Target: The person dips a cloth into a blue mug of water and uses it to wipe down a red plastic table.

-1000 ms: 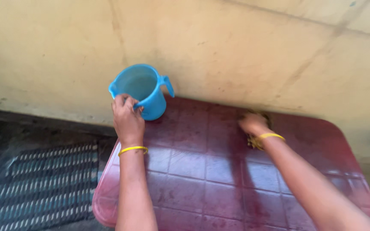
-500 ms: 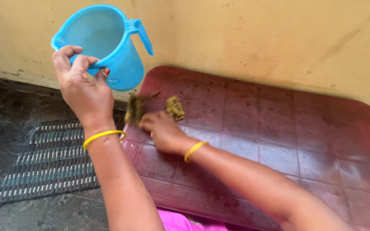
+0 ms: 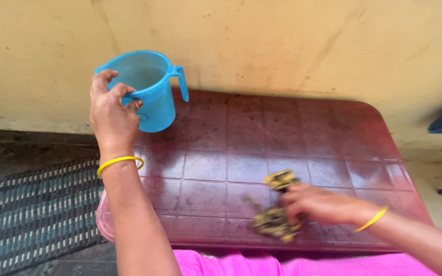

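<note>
The scrubbing looks partly done: much of the maroon desk (image 3: 221, 153) shines wet, the near edge is under work. The right hand (image 3: 318, 204) grips a scrubber (image 3: 274, 217) (blurred) pressed flat there. The raised left hand (image 3: 109, 115) clamps the mug (image 3: 152, 89) rim, upright over the far corner.

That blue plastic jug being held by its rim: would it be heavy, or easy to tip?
The blue jug is probably light: the left hand lifts it by pinching the rim alone. Its thin, translucent wall suggests some flex. Tall and narrow, it might tip easily when empty.
</note>
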